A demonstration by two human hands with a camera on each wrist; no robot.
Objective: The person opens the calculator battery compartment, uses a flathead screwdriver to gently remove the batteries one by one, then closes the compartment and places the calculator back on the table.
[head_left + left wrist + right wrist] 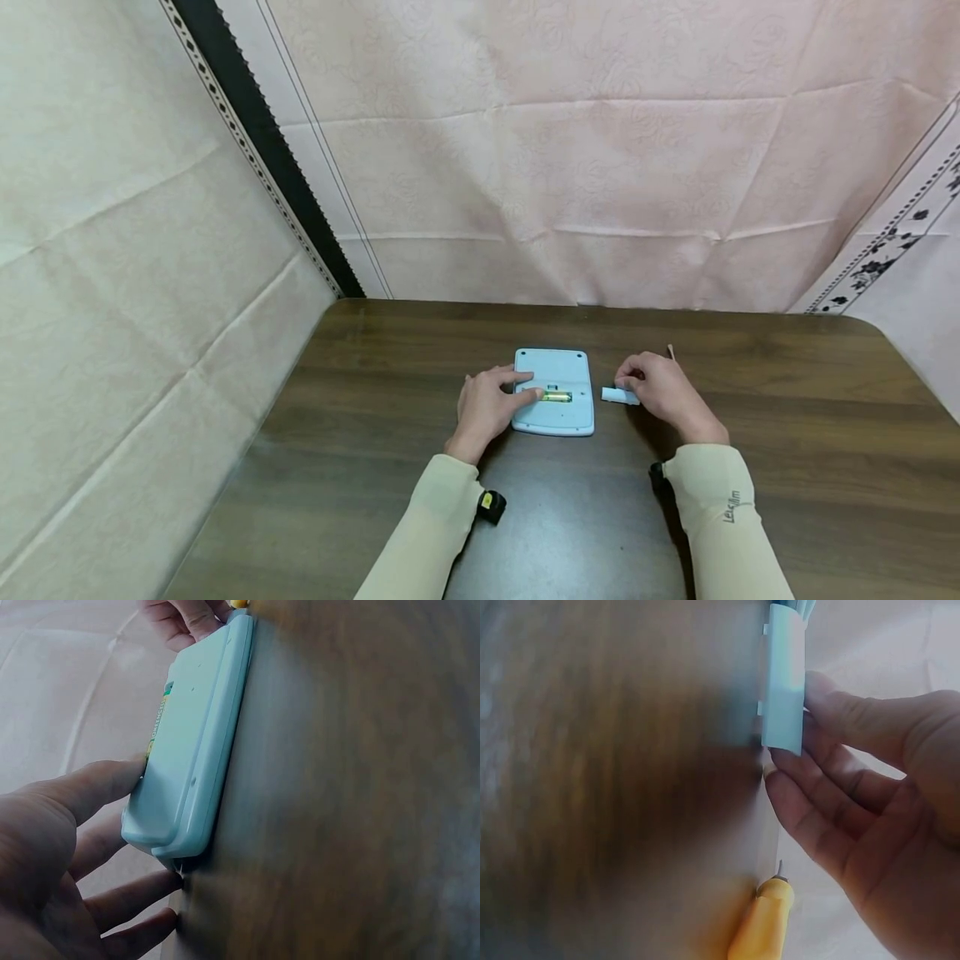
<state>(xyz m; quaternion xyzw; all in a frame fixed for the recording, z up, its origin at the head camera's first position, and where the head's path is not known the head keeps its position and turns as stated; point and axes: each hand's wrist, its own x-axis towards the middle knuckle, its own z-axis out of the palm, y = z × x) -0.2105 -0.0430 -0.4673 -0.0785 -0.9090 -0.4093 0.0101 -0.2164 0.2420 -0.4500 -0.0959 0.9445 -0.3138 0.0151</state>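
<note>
A flat light-blue device (552, 417), which looks like a calculator, lies back side up on the table. Its battery compartment is uncovered, and a green-and-gold battery (557, 397) sits in it. My left hand (491, 408) is at the device's left side, the thumb pressing at the battery's left end and the index finger reaching onto the back. In the left wrist view its other fingers extend beside the device's edge. To the right, my right hand (660, 390) pinches a small light-blue battery cover (784, 682), apart from the device and low over the table. Small tabs show along one cover edge.
A yellow-handled screwdriver (763, 922) lies beyond the right hand, mostly hidden in the head view. The brown wooden table (390, 375) ends at a cloth-covered wall (600, 167) behind and another cloth (135, 333) at the left.
</note>
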